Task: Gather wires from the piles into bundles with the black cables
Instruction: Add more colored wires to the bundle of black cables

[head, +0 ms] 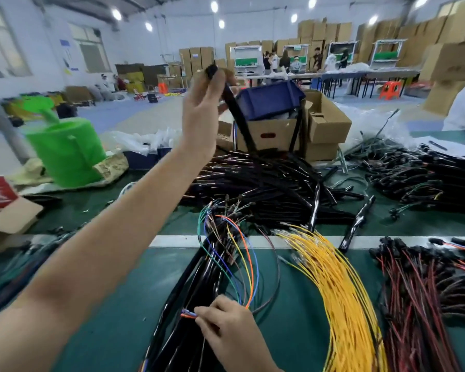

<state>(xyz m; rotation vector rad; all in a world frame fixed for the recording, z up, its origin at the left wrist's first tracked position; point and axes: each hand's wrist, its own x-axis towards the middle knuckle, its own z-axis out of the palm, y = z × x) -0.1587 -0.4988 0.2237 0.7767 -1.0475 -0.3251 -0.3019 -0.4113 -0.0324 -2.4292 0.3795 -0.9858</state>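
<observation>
While left hand grips one black cable raised above the black cable pile, right hand pinches about six coloured wires at table level. Two piles beside: yellow wires, red-black wires.

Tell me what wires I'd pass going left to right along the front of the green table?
Black cables → thin coloured wires, pinched by the right hand → yellow wires → red and black wires.
</observation>
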